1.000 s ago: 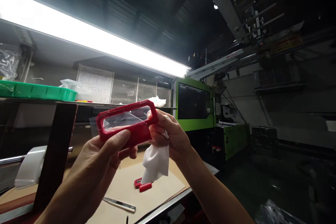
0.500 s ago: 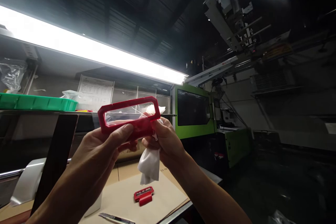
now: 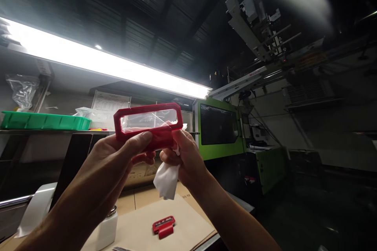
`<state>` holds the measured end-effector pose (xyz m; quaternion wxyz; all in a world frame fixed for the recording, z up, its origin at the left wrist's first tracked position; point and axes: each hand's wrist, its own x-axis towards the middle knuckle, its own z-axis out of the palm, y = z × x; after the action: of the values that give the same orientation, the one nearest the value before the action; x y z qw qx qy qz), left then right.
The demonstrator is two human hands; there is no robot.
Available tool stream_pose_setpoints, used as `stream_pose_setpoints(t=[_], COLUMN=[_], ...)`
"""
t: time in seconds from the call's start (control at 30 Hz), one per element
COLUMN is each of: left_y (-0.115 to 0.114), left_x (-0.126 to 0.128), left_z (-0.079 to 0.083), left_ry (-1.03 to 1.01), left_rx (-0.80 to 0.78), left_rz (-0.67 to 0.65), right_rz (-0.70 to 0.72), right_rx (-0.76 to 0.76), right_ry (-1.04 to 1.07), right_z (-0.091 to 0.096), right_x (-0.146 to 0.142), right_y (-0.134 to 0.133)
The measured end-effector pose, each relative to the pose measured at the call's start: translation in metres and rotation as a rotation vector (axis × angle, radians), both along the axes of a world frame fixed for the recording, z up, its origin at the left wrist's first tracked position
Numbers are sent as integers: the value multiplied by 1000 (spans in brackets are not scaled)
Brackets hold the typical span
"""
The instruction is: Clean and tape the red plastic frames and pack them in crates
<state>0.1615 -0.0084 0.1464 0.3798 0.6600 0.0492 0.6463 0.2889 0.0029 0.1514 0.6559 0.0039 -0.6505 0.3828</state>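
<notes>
Under the strip light we hold the red frame up: left hand clamped on its lower edge, right hand gripping it with the cloth. Wiping looks unfinished; another clip lies below on the bench.

frame between both hands, above table | cloth hanging under right hand | clip on table

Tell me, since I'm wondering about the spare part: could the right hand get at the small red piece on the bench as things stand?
Probably not at once: the right hand holds the white cloth against the red frame, raised above the small red piece. The bench around that piece looks unobstructed.
</notes>
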Motion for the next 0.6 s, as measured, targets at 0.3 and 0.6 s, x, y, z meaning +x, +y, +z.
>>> stream_pose_setpoints(t=[0.3, 0.6], left_y=[7, 13], left_x=[-3, -5], left_z=[-1, -9], left_ry=[77, 23], left_rx=[17, -22], left_rz=[-66, -33], right_rz=[181, 83], right_rx=[30, 98], right_ry=[-86, -114], right_z=[2, -9], right_x=[6, 5], right_y=[2, 5])
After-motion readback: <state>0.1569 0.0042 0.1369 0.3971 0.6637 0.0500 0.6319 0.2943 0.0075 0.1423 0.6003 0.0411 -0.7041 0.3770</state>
